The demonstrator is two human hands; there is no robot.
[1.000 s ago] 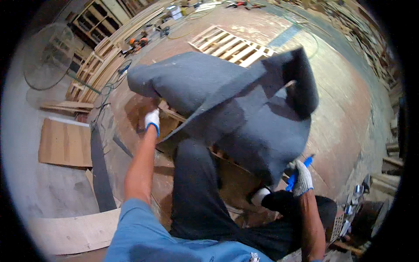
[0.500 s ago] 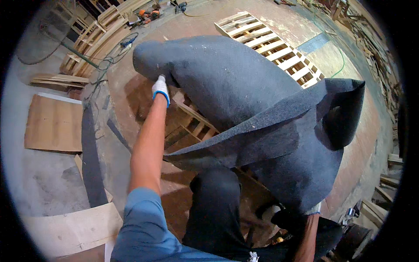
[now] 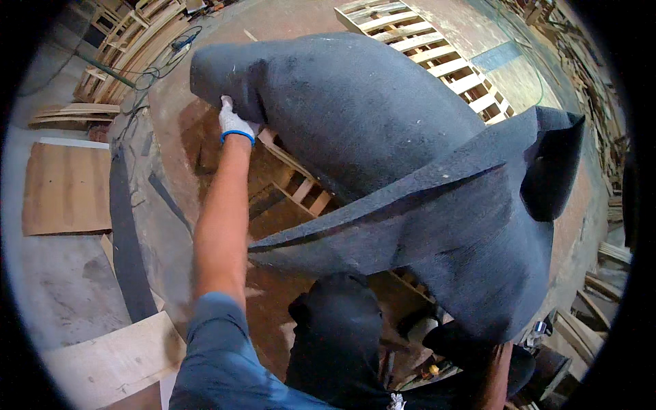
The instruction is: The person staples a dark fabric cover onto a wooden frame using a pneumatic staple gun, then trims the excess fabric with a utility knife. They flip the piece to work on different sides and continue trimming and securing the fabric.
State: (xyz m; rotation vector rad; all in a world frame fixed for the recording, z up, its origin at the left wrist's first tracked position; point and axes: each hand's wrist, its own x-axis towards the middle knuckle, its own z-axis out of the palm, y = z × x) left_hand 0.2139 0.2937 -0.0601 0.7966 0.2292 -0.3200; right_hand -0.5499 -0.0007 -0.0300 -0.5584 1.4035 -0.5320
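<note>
Reddish-brown workshop floor (image 3: 290,20), bordered by stacked lumber (image 3: 133,51) at upper left and scrap wood (image 3: 581,72) at upper right, spreads beneath a large dark gray fabric sheet (image 3: 403,164), viewed from my remote post. The sheet fills the center in broad folds, its right end standing up in a curl; slatted wood (image 3: 318,203) shows under its near side and a slatted pallet (image 3: 447,67) beyond its far edge. At its left end, the left hand (image 3: 237,123), in a white knit glove with a blue cuff, touches the near edge, one digit extended; I cannot tell whether the other fingers grip. At lower right I see only the right forearm (image 3: 501,372), reaching the sheet's bottom edge; its hand is hidden, its fingers unreadable to me. A brown panel (image 3: 68,188) lies at far left.
</note>
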